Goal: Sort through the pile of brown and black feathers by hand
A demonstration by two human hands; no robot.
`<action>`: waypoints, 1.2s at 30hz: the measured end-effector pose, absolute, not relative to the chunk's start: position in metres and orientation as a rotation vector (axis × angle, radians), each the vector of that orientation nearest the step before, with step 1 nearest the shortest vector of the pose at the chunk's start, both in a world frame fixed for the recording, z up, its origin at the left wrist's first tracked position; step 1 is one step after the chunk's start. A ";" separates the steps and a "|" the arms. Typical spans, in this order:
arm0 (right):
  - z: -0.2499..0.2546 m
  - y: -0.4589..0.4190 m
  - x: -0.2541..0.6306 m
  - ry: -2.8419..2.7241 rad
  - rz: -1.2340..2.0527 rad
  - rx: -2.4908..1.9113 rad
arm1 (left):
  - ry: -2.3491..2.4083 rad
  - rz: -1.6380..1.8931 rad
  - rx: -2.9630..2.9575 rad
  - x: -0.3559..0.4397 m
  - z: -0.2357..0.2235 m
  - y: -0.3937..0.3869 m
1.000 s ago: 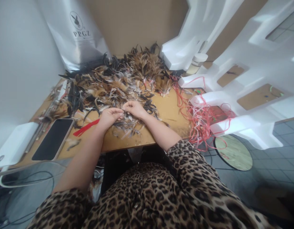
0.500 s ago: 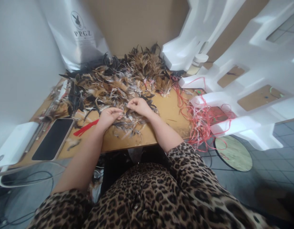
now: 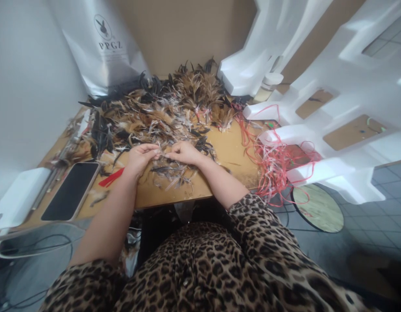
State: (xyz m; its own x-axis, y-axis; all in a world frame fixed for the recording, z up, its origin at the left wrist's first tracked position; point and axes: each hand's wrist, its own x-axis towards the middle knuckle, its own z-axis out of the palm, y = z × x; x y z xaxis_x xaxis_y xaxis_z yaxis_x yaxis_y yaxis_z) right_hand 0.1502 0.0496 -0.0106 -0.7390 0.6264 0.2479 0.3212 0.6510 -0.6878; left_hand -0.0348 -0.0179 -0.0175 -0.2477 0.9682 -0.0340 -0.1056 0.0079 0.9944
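My left hand point(image 3: 140, 158) is closed in a pinch on a small feather point(image 3: 160, 150), pale and partly hidden by the fingertips. Close beside it on the right, my right hand point(image 3: 184, 153) pinches toward the same feather with thumb and forefinger. Both hands are over the near side of a large pile of brown, black and white feathers point(image 3: 145, 117). Beneath them, loose grey and pale feathers point(image 3: 174, 172) lie on the wooden table point(image 3: 234, 151). Red strips point(image 3: 111, 178) lie partly behind my left wrist.
At the left are a phone point(image 3: 70, 191) and a white box-shaped device point(image 3: 21, 198) with a cable. A silver bag point(image 3: 112, 65) stands at the back. Tangled pink ribbon point(image 3: 275, 169), a white-capped jar point(image 3: 268, 86) and white foam pieces point(image 3: 320, 171) fill the right.
Both hands have moved left, the right one also a little lower, and their fingertips are closer together. The feather pile looks the same.
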 end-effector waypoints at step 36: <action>-0.003 0.020 0.108 -1.826 1.602 -0.879 | 1.067 1.614 0.852 -0.036 -0.002 -0.019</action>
State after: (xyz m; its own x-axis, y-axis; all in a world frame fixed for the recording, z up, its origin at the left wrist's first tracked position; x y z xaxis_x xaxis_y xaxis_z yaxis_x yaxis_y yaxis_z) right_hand 0.1077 0.0197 -0.0029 -0.6342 0.7730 -0.0159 0.1161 0.0749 -0.9904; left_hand -0.0358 -0.0194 -0.0023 -0.2706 0.9621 0.0350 -0.3450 -0.1309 0.9294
